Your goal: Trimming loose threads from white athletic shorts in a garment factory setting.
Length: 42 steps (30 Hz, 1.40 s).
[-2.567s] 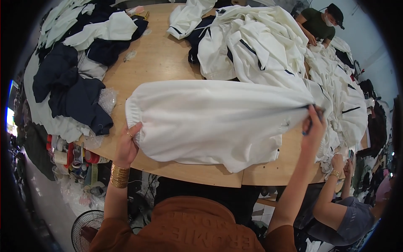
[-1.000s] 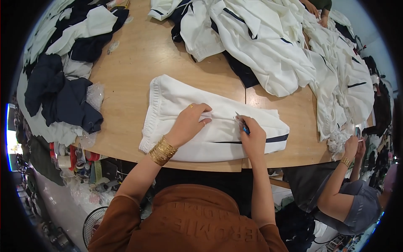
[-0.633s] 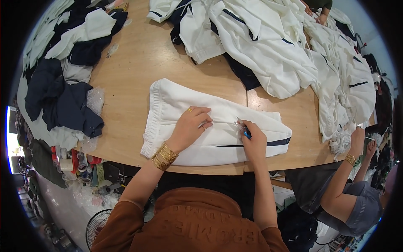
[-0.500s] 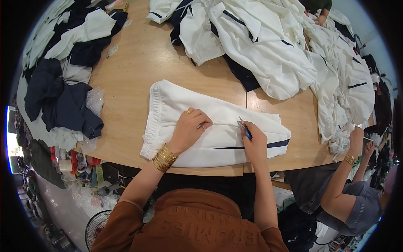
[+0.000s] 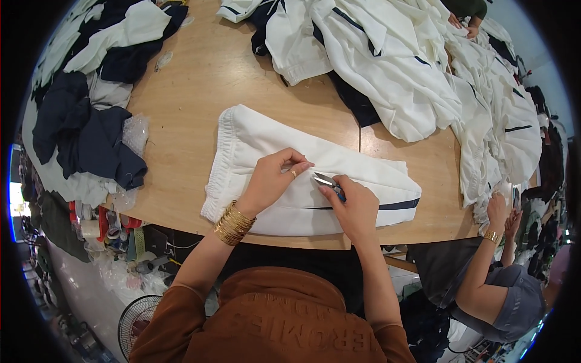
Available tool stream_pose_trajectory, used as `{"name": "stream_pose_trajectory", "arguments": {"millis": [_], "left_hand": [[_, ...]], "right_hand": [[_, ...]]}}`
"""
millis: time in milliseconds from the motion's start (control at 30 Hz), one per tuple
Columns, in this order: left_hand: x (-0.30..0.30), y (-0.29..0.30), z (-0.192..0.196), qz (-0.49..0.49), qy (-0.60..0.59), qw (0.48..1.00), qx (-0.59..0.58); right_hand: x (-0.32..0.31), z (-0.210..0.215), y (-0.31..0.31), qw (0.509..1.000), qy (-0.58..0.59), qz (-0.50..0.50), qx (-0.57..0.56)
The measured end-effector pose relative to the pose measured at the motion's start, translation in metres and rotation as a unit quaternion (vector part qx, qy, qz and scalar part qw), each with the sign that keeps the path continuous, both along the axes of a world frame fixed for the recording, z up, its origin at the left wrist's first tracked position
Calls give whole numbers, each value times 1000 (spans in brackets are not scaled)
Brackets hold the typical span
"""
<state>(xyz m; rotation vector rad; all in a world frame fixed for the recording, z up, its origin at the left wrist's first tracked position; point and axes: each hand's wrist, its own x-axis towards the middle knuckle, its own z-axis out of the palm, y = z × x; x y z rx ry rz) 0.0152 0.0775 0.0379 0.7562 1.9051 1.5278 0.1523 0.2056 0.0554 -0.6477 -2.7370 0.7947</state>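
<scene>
A pair of white pants (image 5: 260, 136) with a gathered elastic waistband and a navy stripe lies folded flat in front of me, waistband to the left. My left hand (image 5: 277, 176), gold bangles at its wrist, pinches a small bit at the seam in the middle of the pants; whether it is cloth or a loose thread is too small to tell. In my right hand (image 5: 354, 207) is a pair of thread snips (image 5: 327, 180) with metal blades and a blue handle. The blades point left, just short of my left fingertips, over the cloth.
A large heap of white garments (image 5: 393, 78) fills the table's far side and right. Navy and white clothes (image 5: 100, 145) lie at the left beside bubble wrap (image 5: 135, 134). A co-worker (image 5: 499, 284) sits at the right; another person's hands (image 5: 471, 29) show at the far right.
My left thumb and fingertips have shifted slightly right and up along the seam. The snips have moved left, closer to them, and now point left instead of up.
</scene>
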Motion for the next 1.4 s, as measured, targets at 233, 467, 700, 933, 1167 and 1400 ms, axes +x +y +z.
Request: {"name": "stream_pose_trajectory", "arguments": {"millis": [233,467,700,933,1167,1400], "left_hand": [[1,3,-1,-11,-7,1000,7],[0,3,0,-3,1,1000,2],[6,4,-7,36,16,999,11],[5,3,-7,12,-1,1000,-4],[5,3,-9,40,-9,998,38],[3,1,-5,16,-51,998,22]], "right_hand": [[-5,-3,-7,1000,-7,-20,11],[-9,-4,-9,998,7,-13,56],[-10,-2,-10,998,-10,-15,68],[-9,-4,-12,997,-30,-23,63],[-9,-3,-14,997,-31,-40,57],[-12,0,-15,996,-33,-36,69]]}}
